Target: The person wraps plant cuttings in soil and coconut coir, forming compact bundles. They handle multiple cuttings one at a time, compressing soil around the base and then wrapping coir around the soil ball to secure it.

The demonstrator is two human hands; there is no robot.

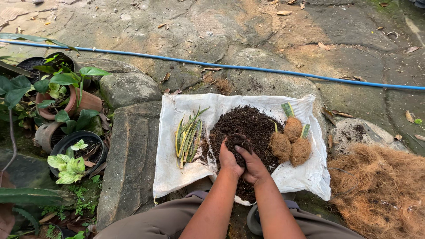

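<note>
A: Head cam, what's each hand doing?

B: Left hand (229, 160) and right hand (251, 166) are cupped together, gripping a clump of dark soil (238, 142) over the soil pile (252, 126) mid-sack (177, 177).

A: Anything else?

B: Striped leaf cuttings (188, 137) toward the sack's left edge, three coir balls (292, 141) toward its right edge.
</note>
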